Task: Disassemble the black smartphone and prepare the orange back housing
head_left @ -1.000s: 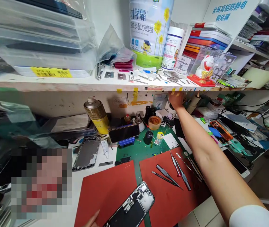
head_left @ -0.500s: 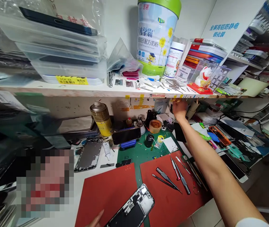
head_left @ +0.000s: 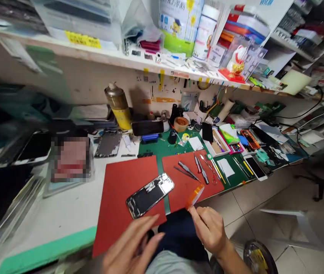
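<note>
"Two bare hands come in at the bottom of a cluttered workbench. What is the right hand (head_left: 210, 226) doing?"

"It holds a translucent orange ring of tape (head_left: 193, 196), its fingertips closed on the ring's lower edge. The ring is tilted, in front of the near edge of the right-hand rectangular red mat (head_left: 175, 194)."

"And the left hand (head_left: 132, 243)?"

"Slightly blurred, palm turned inward, with thumb and fingers apart. It is just below an opened phone with a black battery and silver inner parts (head_left: 150, 192); I cannot tell whether they touch."

"Where exactly is that phone?"

"Flat and slanting, mostly on the left-hand rectangular red mat (head_left: 119, 179), its upper right corner reaching over the gap towards the other one. A strip of green cutting mat (head_left: 167, 205) shows between the two."

"What else is near?"

"On the right-hand mat are slim black tweezers (head_left: 185, 173), a thick grey metal pen-shaped tool (head_left: 189, 170) and small scissors with red finger loops (head_left: 214, 180). Farther back, a yellow and bronze metal spray can (head_left: 119, 110) stands upright. Above runs a long white shelf (head_left: 93, 55), where a white cat figurine on a red base (head_left: 237, 61) sits towards the right"
</note>
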Demonstrator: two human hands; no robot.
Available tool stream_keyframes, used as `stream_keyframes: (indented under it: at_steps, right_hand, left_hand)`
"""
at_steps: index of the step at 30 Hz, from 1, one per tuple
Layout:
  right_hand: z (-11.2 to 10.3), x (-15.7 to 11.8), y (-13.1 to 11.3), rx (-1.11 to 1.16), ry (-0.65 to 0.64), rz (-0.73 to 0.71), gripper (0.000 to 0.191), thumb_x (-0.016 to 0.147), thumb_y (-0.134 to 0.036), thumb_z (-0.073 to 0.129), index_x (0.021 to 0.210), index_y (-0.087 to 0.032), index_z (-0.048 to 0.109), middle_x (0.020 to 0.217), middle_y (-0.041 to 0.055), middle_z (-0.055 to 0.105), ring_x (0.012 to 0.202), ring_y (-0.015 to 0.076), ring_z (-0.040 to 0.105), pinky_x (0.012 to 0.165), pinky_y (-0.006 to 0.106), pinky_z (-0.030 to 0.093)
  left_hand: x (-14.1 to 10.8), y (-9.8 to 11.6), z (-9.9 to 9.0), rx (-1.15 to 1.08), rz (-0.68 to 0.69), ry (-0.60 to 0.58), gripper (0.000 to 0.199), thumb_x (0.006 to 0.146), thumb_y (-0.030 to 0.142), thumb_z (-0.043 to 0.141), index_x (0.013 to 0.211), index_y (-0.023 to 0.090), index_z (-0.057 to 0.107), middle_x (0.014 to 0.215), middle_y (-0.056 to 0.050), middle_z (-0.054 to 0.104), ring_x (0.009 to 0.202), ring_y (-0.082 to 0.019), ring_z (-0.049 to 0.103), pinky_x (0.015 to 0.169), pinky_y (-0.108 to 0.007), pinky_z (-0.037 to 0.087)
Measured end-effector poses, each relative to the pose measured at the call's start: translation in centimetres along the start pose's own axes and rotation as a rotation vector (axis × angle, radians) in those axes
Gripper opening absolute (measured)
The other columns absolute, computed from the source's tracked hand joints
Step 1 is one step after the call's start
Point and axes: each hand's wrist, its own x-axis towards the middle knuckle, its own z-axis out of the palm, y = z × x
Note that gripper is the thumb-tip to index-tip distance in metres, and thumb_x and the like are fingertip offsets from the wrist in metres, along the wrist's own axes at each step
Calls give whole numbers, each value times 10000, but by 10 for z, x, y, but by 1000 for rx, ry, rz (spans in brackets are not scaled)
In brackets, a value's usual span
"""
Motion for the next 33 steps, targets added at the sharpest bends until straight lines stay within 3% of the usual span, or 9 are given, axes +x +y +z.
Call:
stream_keyframes:
  at_steps: [4, 9, 12, 16, 19, 21, 25, 29, 33]
  right_hand:
    - [-5, -30, -25, 6, -135, -99, 460, 1084, -23, 424, 1517, -7, 579, 854, 121, 773, 665, 212, 672, 553, 357, 486]
    - [-13, -54, -37, 39, -167, -143, 351, 1093, -71, 504, 1398, -23, 670, 853, 107, 774, 653, 212, 664, 555, 373, 497]
    - [-16, -69, -44, 168, -47, 143, 333, 1083, -222, 675, 1411, -162, 681, 908, 76, 774, 704, 202, 688, 625, 342, 562]
    - [-5, -81, -54, 609, -26, 675, 363, 1022, -423, 781, 1332, -241, 732, 1097, 108, 771, 877, 228, 726, 731, 343, 637]
    - [5, -82, -57, 885, -102, 706, 131, 1037, -353, 756, 1096, -247, 804, 965, 75, 776, 891, 240, 711, 785, 379, 625]
    - [7, -80, -57, 890, -120, 676, 71, 1038, -247, 738, 1031, -250, 809, 884, 53, 761, 850, 230, 683, 760, 377, 596]
    - [0, -71, -50, 716, -184, 505, 210, 1020, -122, 728, 1155, -259, 811, 934, 60, 760, 910, 238, 650, 795, 392, 570]
    - [-8, -64, -44, 629, -242, 390, 249, 1032, -115, 709, 1218, -257, 795, 967, 74, 744, 943, 248, 623, 820, 406, 567]
    - [-5, -65, -42, 712, -216, 480, 284, 989, -216, 812, 1263, -264, 757, 998, 69, 759, 968, 260, 653, 843, 419, 586]
  left_hand:
    - [-11, 35, 39, -133, -119, -66, 332, 999, 397, 790, 1280, 220, 783, 1110, -82, 813, 550, -88, 618, 592, -196, 596]
    - [-33, 31, 52, -297, -272, -84, 150, 1014, 320, 746, 1053, 233, 862, 917, -49, 821, 618, -125, 670, 569, -205, 545]
    - [-56, 15, 53, -511, -520, -25, 186, 949, 388, 821, 1035, 237, 886, 941, -60, 826, 548, -112, 639, 527, -218, 530]
    - [-95, -6, 69, -715, -771, 26, 407, 879, 556, 864, 1035, 181, 887, 625, -15, 697, 471, -112, 555, 469, -221, 456]
    - [-119, -17, 84, -738, -833, 16, 517, 899, 642, 810, 1006, 141, 876, 496, 13, 585, 428, -114, 507, 431, -217, 405]
    - [-127, -22, 88, -751, -861, 18, 526, 897, 634, 817, 1098, 150, 864, 614, -25, 683, 454, -116, 530, 440, -228, 434]
    - [-119, -23, 73, -586, -683, 60, 514, 888, 447, 895, 1362, 283, 782, 1260, -124, 782, 609, -89, 584, 603, -254, 555]
    - [-97, -20, 55, -406, -326, -79, 326, 977, 320, 820, 1303, 310, 817, 1146, -85, 807, 763, -146, 697, 724, -263, 601]
    - [-89, -22, 60, -489, -345, -97, 138, 1023, 278, 743, 1079, 253, 867, 975, -75, 816, 853, -195, 766, 740, -271, 628]
